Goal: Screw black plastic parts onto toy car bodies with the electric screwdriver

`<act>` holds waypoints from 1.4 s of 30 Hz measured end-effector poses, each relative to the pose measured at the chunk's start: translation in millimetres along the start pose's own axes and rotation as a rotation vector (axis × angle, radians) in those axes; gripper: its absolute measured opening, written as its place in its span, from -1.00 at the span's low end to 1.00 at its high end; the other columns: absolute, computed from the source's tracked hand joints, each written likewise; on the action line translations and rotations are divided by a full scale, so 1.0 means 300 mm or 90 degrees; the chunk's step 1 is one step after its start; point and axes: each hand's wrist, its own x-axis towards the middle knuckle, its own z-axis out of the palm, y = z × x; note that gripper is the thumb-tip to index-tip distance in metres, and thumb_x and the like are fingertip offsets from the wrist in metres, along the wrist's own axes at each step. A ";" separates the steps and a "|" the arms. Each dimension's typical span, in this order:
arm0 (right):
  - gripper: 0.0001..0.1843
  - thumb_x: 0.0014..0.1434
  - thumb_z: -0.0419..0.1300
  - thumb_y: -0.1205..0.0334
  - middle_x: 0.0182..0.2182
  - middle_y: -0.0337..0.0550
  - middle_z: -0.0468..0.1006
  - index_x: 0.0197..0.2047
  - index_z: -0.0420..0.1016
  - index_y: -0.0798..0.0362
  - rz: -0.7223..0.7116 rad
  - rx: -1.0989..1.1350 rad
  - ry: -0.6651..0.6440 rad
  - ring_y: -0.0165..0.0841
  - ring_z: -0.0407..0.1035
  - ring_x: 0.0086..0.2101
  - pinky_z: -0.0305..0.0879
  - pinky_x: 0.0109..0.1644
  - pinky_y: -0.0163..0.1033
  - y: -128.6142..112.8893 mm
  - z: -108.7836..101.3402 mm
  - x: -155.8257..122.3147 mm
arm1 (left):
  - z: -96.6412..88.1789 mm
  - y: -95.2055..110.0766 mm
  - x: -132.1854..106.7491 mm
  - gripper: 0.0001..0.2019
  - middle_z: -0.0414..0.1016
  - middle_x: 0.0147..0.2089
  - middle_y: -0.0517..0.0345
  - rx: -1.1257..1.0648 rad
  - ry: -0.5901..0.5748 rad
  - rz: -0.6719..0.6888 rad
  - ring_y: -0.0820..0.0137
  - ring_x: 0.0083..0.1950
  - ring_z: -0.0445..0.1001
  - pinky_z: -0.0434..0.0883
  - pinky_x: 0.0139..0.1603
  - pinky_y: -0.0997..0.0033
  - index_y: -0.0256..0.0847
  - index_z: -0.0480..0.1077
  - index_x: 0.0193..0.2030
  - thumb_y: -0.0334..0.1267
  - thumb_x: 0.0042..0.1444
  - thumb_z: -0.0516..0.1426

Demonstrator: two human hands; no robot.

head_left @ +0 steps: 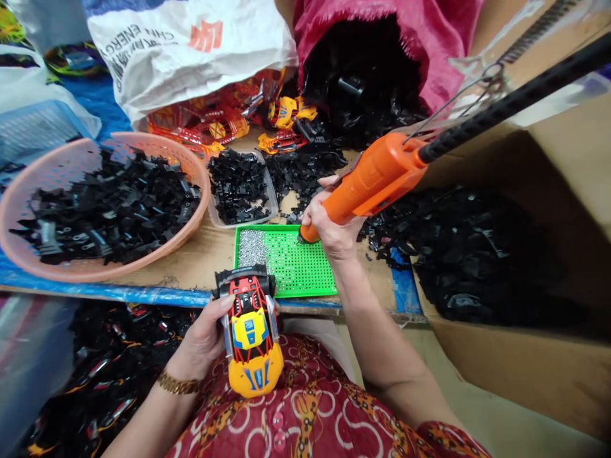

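Observation:
My left hand (203, 340) is wrapped around a yellow and red toy car body (251, 331), held upright over my lap with its black rear end toward the table. My right hand (329, 226) grips an orange electric screwdriver (372, 181) hanging from a black coiled cable. The screwdriver's tip points down onto a green perforated tray (305, 267). A heap of small silver screws (252, 247) lies in the tray's left corner.
A pink basket (28, 184) of black plastic parts sits at left, beside a clear tray (238, 184) of black pieces. Red-orange car parts (214, 124) spill from a white bag (191, 44). Black parts fill a cardboard box (525, 369) at right and a red sack (429, 38).

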 end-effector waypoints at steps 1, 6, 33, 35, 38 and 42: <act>-0.51 0.11 0.40 -0.06 -0.49 -0.42 0.43 -0.01 0.33 -0.09 0.003 -0.002 -0.002 -0.43 0.38 -0.52 0.48 -0.37 -0.18 0.002 0.001 -0.003 | 0.003 0.002 -0.001 -0.57 0.73 -0.34 -0.04 -0.006 -0.005 0.001 0.15 -0.41 0.69 0.68 -0.34 0.27 -0.22 0.74 -0.31 0.07 -0.23 0.47; -0.57 0.14 0.37 -0.05 -0.51 -0.44 0.38 -0.03 0.33 -0.12 0.000 -0.009 -0.014 -0.44 0.34 -0.54 0.45 -0.36 -0.19 -0.001 0.010 -0.010 | 0.017 0.007 0.003 -0.63 0.71 -0.42 0.02 -0.024 0.001 0.011 0.17 -0.48 0.68 0.66 -0.42 0.33 -0.19 0.73 -0.40 0.01 -0.31 0.51; -0.67 0.09 0.33 0.20 -0.50 -0.43 0.39 -0.09 0.36 -0.06 -0.003 -0.016 -0.025 -0.48 0.34 -0.53 0.48 -0.34 -0.21 0.031 0.028 -0.026 | 0.011 -0.005 -0.006 -0.50 0.73 -0.35 -0.04 -0.015 0.076 -0.032 0.13 -0.44 0.69 0.68 -0.37 0.28 -0.20 0.74 -0.34 0.05 -0.45 0.54; -0.67 0.08 0.33 0.20 -0.50 -0.43 0.40 -0.09 0.36 -0.06 -0.006 -0.022 -0.025 -0.46 0.36 -0.52 0.48 -0.32 -0.20 0.031 0.031 -0.024 | 0.013 -0.005 -0.013 -0.47 0.74 -0.29 -0.07 -0.004 0.069 -0.029 0.09 -0.40 0.70 0.68 -0.35 0.23 -0.19 0.74 -0.29 0.06 -0.43 0.53; -0.62 0.05 0.32 0.19 -0.51 -0.44 0.38 -0.07 0.35 -0.07 -0.020 -0.019 0.001 -0.46 0.36 -0.52 0.46 -0.35 -0.21 0.022 0.028 -0.019 | 0.010 -0.009 -0.023 -0.48 0.74 -0.29 -0.06 0.004 0.053 -0.017 0.08 -0.41 0.70 0.68 -0.36 0.21 -0.19 0.74 -0.28 0.07 -0.41 0.53; -0.63 0.07 0.32 0.16 -0.48 -0.43 0.38 -0.07 0.34 -0.06 -0.013 -0.006 -0.004 -0.48 0.35 -0.52 0.45 -0.36 -0.22 0.007 0.013 -0.013 | 0.004 -0.016 -0.031 -0.59 0.72 -0.39 0.02 -0.009 0.053 0.025 0.16 -0.44 0.69 0.66 -0.36 0.33 -0.19 0.73 -0.38 0.02 -0.35 0.53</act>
